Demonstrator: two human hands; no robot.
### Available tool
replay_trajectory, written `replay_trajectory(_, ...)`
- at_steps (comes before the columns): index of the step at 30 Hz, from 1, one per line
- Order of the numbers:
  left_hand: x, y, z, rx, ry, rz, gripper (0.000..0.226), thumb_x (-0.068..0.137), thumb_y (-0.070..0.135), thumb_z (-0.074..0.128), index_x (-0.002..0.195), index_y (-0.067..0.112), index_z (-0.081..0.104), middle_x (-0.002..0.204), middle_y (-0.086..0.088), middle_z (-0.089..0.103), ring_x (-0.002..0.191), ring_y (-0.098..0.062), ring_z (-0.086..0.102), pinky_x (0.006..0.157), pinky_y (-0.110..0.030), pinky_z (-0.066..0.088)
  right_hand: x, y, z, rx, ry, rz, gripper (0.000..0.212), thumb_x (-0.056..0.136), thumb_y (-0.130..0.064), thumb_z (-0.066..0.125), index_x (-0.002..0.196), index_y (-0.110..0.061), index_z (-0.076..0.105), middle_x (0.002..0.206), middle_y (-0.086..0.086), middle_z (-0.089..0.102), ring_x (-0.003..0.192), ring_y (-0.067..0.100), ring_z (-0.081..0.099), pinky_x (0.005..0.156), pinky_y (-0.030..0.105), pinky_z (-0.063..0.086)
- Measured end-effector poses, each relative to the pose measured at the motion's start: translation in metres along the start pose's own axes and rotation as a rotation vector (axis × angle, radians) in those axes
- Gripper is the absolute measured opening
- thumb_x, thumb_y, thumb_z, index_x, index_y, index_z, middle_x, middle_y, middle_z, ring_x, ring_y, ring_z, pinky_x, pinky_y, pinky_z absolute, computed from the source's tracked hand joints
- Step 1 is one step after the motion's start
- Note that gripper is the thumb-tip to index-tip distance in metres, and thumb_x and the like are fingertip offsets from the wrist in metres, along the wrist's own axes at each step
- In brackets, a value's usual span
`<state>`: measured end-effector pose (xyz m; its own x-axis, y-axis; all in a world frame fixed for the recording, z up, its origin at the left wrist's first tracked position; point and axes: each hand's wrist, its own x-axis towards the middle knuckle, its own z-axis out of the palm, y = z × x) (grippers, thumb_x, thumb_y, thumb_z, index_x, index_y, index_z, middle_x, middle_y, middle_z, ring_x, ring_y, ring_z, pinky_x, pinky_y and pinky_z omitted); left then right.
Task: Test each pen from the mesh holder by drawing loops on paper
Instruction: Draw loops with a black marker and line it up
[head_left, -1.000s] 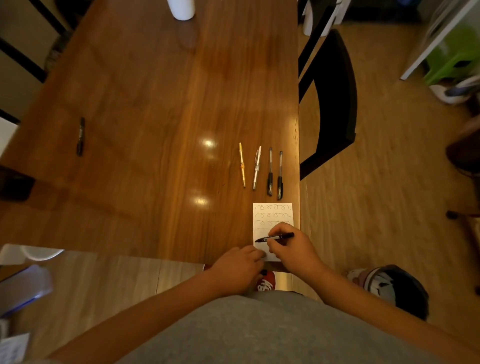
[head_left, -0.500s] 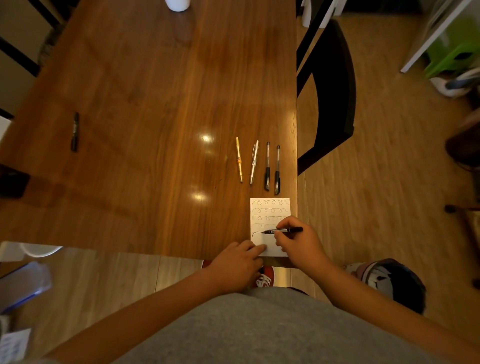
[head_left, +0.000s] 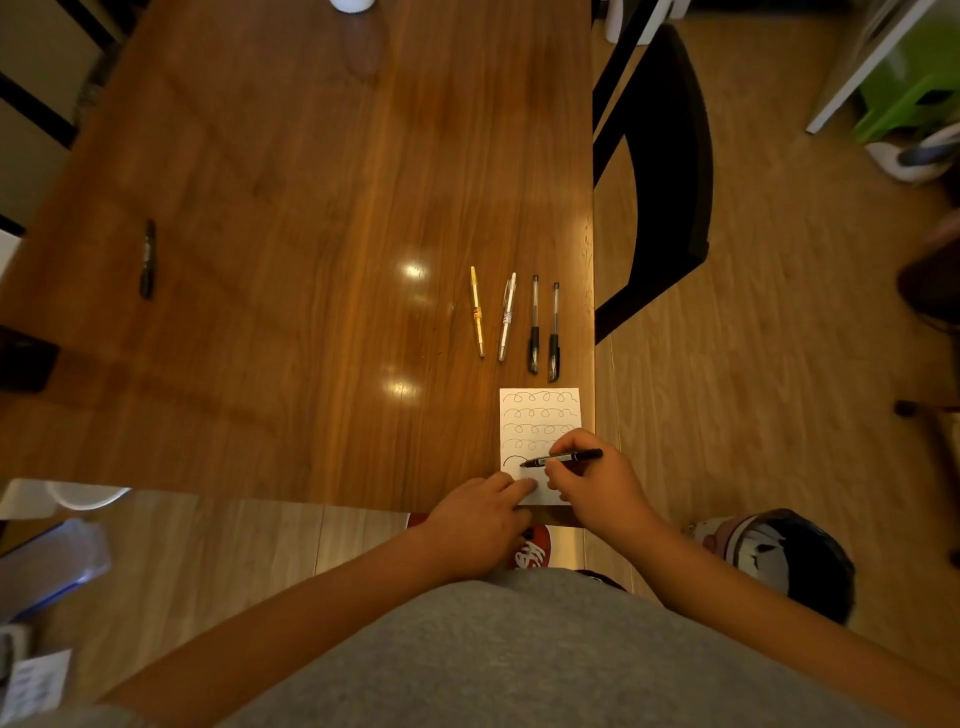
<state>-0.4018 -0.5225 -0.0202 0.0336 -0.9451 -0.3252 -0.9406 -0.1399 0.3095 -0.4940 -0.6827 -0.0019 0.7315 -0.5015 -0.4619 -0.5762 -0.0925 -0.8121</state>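
A black marker (head_left: 148, 259) lies on the wooden table (head_left: 311, 208), well to the left of the left hand (head_left: 480, 525). That hand's fingers (head_left: 522, 486) are laid out fairly straight, pressing on the near left corner of the paper (head_left: 540, 410). Beyond the fingertips lie a yellow pen (head_left: 477, 310), a white pen (head_left: 507, 316) and two black gel pens (head_left: 534, 325), side by side. The right hand (head_left: 597, 488) has its fingers curled round a black pen (head_left: 563, 458), whose tip touches the paper at the end of a dark arc, under four rows of loops.

Row of pens (head_left: 506, 317) just beyond paper (head_left: 540, 405), open tabletop (head_left: 285, 260) left, chair (head_left: 670, 156) right
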Motion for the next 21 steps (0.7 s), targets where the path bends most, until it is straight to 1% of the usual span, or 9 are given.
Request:
replay_trajectory(2, 0.000, 0.000, 0.000, 0.029, -0.007, 0.024, 0.037, 0.097, 0.038, 0.050, 0.128, 0.019, 0.055, 0.155, -0.008, 0.026, 0.128, -0.026, 0.037, 0.098, -0.040, 0.040, 0.001, 0.000, -0.001, 0.004, 0.004, 0.013, 0.015, 0.091, -0.015, 0.066, 0.090, -0.029, 0.059, 0.097, -0.006, 0.066, 0.092, 0.018, 0.066, 0.079, 0.035, 0.060)
replay_trajectory(4, 0.001, -0.001, 0.000, 0.041, -0.015, 0.031, 0.036, 0.097, 0.038, 0.051, 0.127, 0.020, 0.055, 0.156, -0.007, 0.025, 0.128, -0.027, 0.037, 0.098, -0.041, 0.040, 0.002, 0.001, -0.002, 0.000, 0.015, 0.020, 0.016, 0.091, -0.015, 0.065, 0.090, -0.030, 0.059, 0.099, -0.006, 0.065, 0.093, 0.020, 0.066, 0.078, 0.035, 0.060)
replay_trajectory(7, 0.001, 0.000, 0.002, 0.052, -0.025, 0.034, 0.033, 0.097, 0.037, 0.051, 0.126, 0.021, 0.057, 0.157, -0.008, 0.025, 0.132, -0.029, 0.033, 0.102, -0.043, 0.037, 0.002, 0.001, -0.005, 0.008, 0.034, 0.022, 0.016, 0.092, -0.017, 0.064, 0.090, -0.031, 0.058, 0.101, -0.005, 0.065, 0.094, 0.020, 0.066, 0.068, 0.026, 0.058)
replay_trajectory(9, 0.002, 0.002, 0.004, 0.044, -0.015, 0.032, 0.033, 0.096, 0.036, 0.053, 0.123, 0.019, 0.059, 0.156, -0.010, 0.026, 0.135, -0.030, 0.031, 0.106, -0.044, 0.033, 0.002, 0.001, -0.008, 0.008, 0.045, 0.021, 0.018, 0.092, -0.018, 0.064, 0.089, -0.034, 0.057, 0.098, -0.008, 0.065, 0.092, 0.019, 0.066, 0.064, 0.020, 0.055)
replay_trajectory(10, 0.003, 0.003, 0.005, 0.035, -0.005, 0.031, 0.032, 0.096, 0.035, 0.053, 0.122, 0.017, 0.060, 0.156, -0.011, 0.027, 0.137, -0.030, 0.030, 0.108, -0.044, 0.031, 0.002, 0.001, -0.010, 0.008, 0.052, 0.020, 0.018, 0.092, -0.018, 0.064, 0.088, -0.034, 0.058, 0.096, -0.011, 0.064, 0.090, 0.018, 0.067, 0.065, 0.022, 0.056)
replay_trajectory(12, 0.005, 0.006, 0.005, 0.013, 0.010, 0.022, 0.031, 0.096, 0.035, 0.054, 0.118, 0.015, 0.063, 0.154, -0.013, 0.029, 0.139, -0.031, 0.028, 0.111, -0.044, 0.028, 0.001, 0.003, -0.013, 0.015, 0.066, 0.023, 0.017, 0.092, -0.018, 0.065, 0.088, -0.033, 0.059, 0.094, -0.013, 0.064, 0.088, 0.018, 0.066, 0.070, 0.031, 0.060)
replay_trajectory(14, 0.006, 0.009, 0.004, 0.000, 0.010, 0.006, 0.030, 0.095, 0.035, 0.055, 0.116, 0.015, 0.064, 0.154, -0.013, 0.030, 0.140, -0.031, 0.028, 0.111, -0.044, 0.030, 0.000, 0.005, -0.016, 0.034, 0.080, 0.034, 0.015, 0.092, -0.017, 0.065, 0.090, -0.031, 0.059, 0.097, -0.010, 0.065, 0.088, 0.019, 0.066, 0.070, 0.034, 0.061)
replay_trajectory(17, 0.006, 0.009, -0.001, 0.004, -0.017, 0.006, 0.030, 0.095, 0.036, 0.055, 0.118, 0.018, 0.064, 0.156, -0.010, 0.025, 0.140, -0.030, 0.027, 0.107, -0.043, 0.034, -0.003, 0.007, -0.020, 0.046, 0.087, 0.052, 0.010, 0.092, -0.018, 0.064, 0.094, -0.027, 0.059, 0.104, -0.001, 0.066, 0.091, 0.022, 0.065, 0.062, 0.025, 0.057)
replay_trajectory(21, 0.008, 0.011, -0.007, 0.044, -0.062, 0.041, 0.030, 0.094, 0.034, 0.058, 0.120, 0.021, 0.062, 0.159, -0.005, 0.018, 0.139, -0.030, 0.025, 0.102, -0.045, 0.039, -0.009, 0.008, -0.023, 0.038, 0.091, 0.048, 0.015, 0.092, -0.014, 0.063, 0.091, -0.028, 0.059, 0.094, 0.000, 0.066, 0.083, 0.021, 0.067, 0.065, 0.027, 0.057)
